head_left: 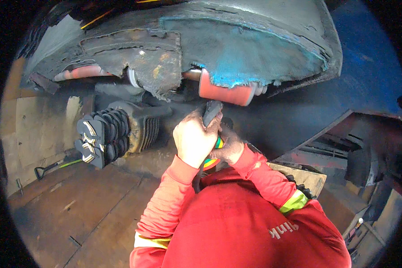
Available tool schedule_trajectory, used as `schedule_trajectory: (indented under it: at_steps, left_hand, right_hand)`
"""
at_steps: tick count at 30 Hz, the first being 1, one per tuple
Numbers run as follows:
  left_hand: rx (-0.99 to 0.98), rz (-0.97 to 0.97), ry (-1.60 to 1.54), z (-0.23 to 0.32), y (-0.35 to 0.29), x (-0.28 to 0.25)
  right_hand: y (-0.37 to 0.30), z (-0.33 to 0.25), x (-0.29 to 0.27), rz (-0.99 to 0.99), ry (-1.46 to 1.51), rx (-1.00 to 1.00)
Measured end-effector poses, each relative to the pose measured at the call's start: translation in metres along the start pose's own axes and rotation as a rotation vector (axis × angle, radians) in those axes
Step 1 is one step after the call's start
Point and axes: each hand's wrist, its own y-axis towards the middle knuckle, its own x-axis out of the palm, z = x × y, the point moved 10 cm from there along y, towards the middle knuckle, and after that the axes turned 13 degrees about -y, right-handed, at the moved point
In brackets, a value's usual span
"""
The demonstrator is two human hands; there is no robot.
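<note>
In front of my chest, both hands hold a dark-soled flip-flop (212, 111) with its upper end pointing up. My left hand (193, 137) is closed round its left side, thumb along the sole. My right hand (230, 144) grips it lower down on the right, with its fingers partly hidden. Green, yellow and red striped pieces (211, 163) show between and below the hands. Just above the flip-flop's tip is a red abrasive drum (227, 91) under a ragged, dusty hood; whether the two touch, I cannot tell.
Several black flip-flops with pale striped straps (92, 134) hang stacked at the left, beside a dark ribbed pile (143, 127). A second red drum (85, 72) sits under the hood (254, 49). A long-handled tool (49, 169) leans at the left; a wooden board (314, 181) stands at right.
</note>
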Motion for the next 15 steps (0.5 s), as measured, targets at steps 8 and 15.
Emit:
schedule_trajectory:
  at_steps: [8, 15]
  left_hand:
    - [-0.103, -0.001, 0.042, -0.014, 0.014, 0.03]
    - [-0.187, 0.014, -0.104, -0.018, 0.003, 0.028]
  right_hand:
    - [0.009, 0.037, -0.028, -0.038, 0.047, 0.143]
    - [0.004, 0.008, -0.036, -0.105, 0.01, 0.079]
